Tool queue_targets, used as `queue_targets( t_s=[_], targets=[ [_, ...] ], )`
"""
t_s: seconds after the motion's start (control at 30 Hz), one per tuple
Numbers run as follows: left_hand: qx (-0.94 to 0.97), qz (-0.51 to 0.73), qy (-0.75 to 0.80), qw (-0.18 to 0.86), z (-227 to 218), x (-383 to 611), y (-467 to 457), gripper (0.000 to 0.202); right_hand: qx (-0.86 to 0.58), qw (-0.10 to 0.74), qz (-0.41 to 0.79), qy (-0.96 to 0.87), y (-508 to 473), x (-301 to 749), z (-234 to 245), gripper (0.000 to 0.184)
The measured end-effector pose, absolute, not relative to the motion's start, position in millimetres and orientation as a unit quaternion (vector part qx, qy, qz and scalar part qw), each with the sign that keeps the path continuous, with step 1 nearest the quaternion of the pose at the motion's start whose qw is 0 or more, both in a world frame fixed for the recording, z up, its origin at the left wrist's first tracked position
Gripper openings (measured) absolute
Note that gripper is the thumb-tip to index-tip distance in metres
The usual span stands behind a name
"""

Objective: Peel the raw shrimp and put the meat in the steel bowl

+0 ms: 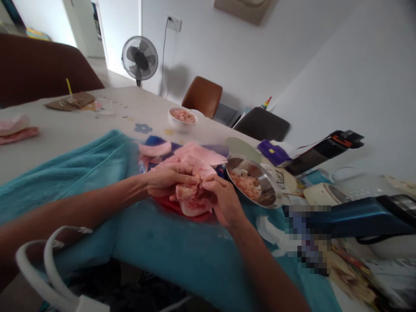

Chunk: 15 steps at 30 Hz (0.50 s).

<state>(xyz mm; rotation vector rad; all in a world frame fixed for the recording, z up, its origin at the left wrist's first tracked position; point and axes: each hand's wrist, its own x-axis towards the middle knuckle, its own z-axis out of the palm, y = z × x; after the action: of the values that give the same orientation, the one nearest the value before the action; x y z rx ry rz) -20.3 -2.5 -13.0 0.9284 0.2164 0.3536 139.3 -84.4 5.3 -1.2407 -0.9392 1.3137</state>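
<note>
Inspector: Two hands meet over one piece of raw pink meat (190, 197). Left hand (167, 178) lies on top of it, fingers curled down and pinching its upper edge. Right hand (221, 197) grips it from the right side, fingers closed on the flesh.

Clerk: Where does the meat sit?

Inspector: On a red board (182, 210), of which only a rim shows beneath it. The board rests on a teal towel (97, 160) spread over the surface (65, 130). Further pink slices (201, 154) lie just behind the hands.

Clerk: Anything beside it?

Inspector: One steel bowl (271, 197), tilted toward the hands, just right of the right hand; it holds chopped pink pieces. A white bowl (182, 123) with similar contents stands well apart, farther back on the surface.

Clerk: And the surroundings?

Inspector: A standing fan (139, 58) by the wall, a brown chair (202, 96) at the far edge of the surface. Clutter at the right is partly blurred; I cannot identify it.
</note>
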Motion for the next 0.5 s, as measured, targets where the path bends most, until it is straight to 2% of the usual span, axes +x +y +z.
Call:
queue_targets(
  t_s=[0.13,0.37,0.5],
  targets=[
    [0.458,0.165,0.106,0.867,-12.6,-20.2,-3.2,0.018,-0.547,0.513,0.489,-0.444,-84.1,139.0,3.8,0.005],
    [0.479,0.181,0.129,0.849,-13.9,-20.0,-5.5,0.019,-0.602,0.481,0.347,-0.534,-89.2,134.9,9.5,0.012],
    [0.463,0.181,0.121,0.859,-10.5,-20.5,-8.7,0.017,-0.613,0.469,0.313,-0.553,-89.0,134.5,9.0,0.012]
  ],
)
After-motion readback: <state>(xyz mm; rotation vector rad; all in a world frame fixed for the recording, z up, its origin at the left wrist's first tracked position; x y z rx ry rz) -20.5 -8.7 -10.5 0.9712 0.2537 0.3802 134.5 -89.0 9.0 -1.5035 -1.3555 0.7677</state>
